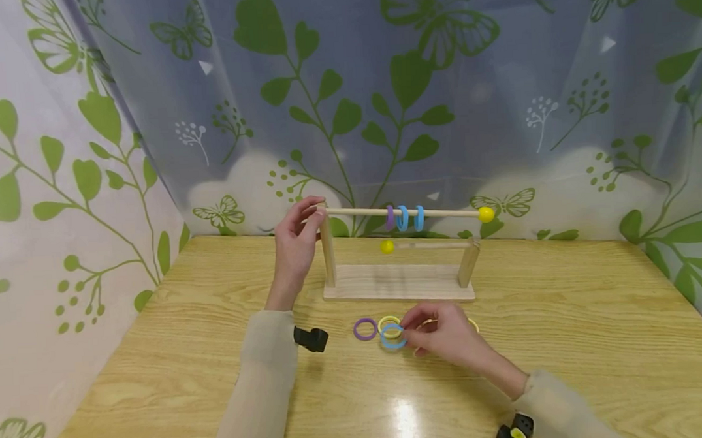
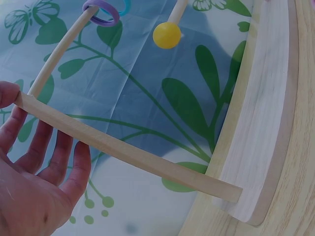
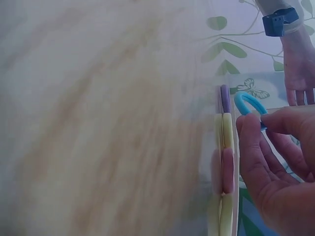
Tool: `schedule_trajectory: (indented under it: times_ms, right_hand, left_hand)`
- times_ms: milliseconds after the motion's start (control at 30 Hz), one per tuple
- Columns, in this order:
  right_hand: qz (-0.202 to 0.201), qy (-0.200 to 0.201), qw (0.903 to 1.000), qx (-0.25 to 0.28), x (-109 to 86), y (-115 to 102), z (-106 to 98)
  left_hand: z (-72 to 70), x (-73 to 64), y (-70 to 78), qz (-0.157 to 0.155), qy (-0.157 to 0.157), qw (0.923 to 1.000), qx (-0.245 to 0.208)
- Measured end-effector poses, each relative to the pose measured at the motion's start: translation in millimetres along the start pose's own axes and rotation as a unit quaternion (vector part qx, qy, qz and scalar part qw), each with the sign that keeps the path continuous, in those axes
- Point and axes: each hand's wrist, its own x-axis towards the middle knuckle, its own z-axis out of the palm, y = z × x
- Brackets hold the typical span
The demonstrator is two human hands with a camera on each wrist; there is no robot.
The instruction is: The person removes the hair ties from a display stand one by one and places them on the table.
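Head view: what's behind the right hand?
Part of a yellow ring shows past the right hand; the rest is covered. A pink ring, clear in the right wrist view, is mostly hidden.

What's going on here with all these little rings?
A person's left hand grips the top of the taller post of a wooden stand. Their right hand pinches a blue ring, held just off the table, where purple, yellow and pink rings lie. On the stand, the upper rod carries a purple ring and some blue ones; the lower rod carries none.
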Motion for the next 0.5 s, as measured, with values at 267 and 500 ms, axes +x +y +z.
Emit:
schedule_trajectory:
  times_ms: [267,500]
  right_hand:
    - [0.016,-0.023,0.9996,0.006,3.2,0.4,10.1]
    - [0.018,-0.033,0.9993,0.01,3.9,0.7,15.3]
  left_hand:
    - [-0.6,-0.6,1.0,-0.001,-0.001,1.0,0.003]
    - [-0.5,-1.6,2.3,0.001,-0.001,1.0,0.008]
